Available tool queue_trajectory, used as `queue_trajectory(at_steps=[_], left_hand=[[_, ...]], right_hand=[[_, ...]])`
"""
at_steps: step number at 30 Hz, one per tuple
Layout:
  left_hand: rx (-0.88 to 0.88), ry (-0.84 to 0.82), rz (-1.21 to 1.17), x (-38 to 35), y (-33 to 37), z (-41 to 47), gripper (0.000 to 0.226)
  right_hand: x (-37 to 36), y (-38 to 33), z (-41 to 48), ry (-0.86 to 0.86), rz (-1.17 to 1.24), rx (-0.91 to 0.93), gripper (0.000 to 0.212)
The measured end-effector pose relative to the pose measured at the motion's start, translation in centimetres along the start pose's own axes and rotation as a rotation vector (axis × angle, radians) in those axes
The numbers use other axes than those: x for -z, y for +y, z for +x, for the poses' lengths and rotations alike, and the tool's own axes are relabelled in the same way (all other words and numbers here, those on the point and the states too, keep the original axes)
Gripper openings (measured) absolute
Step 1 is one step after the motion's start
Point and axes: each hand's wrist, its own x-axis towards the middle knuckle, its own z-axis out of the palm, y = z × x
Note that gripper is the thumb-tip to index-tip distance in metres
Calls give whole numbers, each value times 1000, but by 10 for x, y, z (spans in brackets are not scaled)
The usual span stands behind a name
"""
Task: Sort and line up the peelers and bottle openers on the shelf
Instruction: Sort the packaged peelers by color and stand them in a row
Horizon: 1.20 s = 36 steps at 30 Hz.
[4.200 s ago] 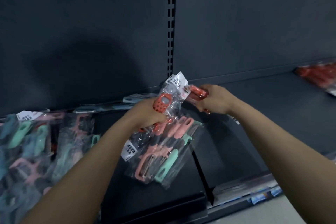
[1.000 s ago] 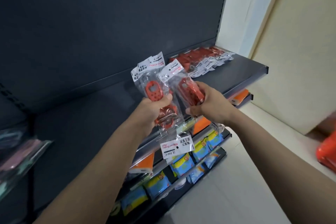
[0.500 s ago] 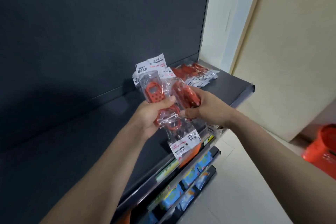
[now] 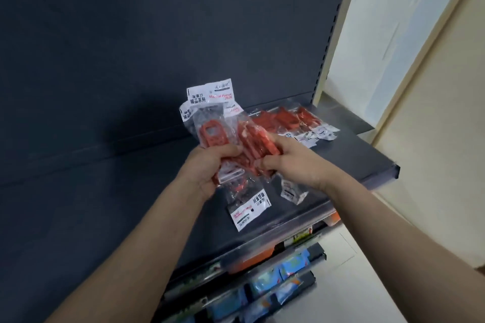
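While both hands are up over the dark grey metal shelf (image 4: 105, 204), the step in hand looks like gathering: a bundle of red plastic bottle openers in clear film packets (image 4: 210, 135) is held above the shelf board, not resting on it. The left hand (image 4: 207, 168) has its fingers curled round the lower left of the bundle, thumb on top. The right hand (image 4: 291, 165) grips the right side, fingers wrapped under and thumb pressing the film. One packet hangs below the hands, its white label (image 4: 249, 210) upside down.

A row of matching red packets (image 4: 286, 119) lies at the right end of the shelf against the back panel. The next move probably calls for squaring the bundle and setting it down beside that row, labels facing one way.

How many packets the bundle holds cannot be told, since they overlap and the film glares. No peelers are in view. Blue packs on the lower shelf (image 4: 288, 273) are blurred.
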Motion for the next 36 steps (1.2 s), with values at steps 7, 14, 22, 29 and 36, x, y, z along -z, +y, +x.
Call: queue_trajectory(at_steps=[7,14,22,29,36], left_hand=[[-32,134,-70,-36,-13,-4,21],[-123,194,-150,-45,-15,-4,36],[-97,239,-59,-34,-2,30,28],[-38,297,17,-27,10,62,28],[-106,303,29,-41,16,75,20]], right_hand=[[43,25,12,16,-44,4,10],[45,28,33,0,-36,48,17],[42,27,62,11,-53,25,18],[52,31,78,-29,-51,-71,9],[68,30,88,72,-98,-40,10]])
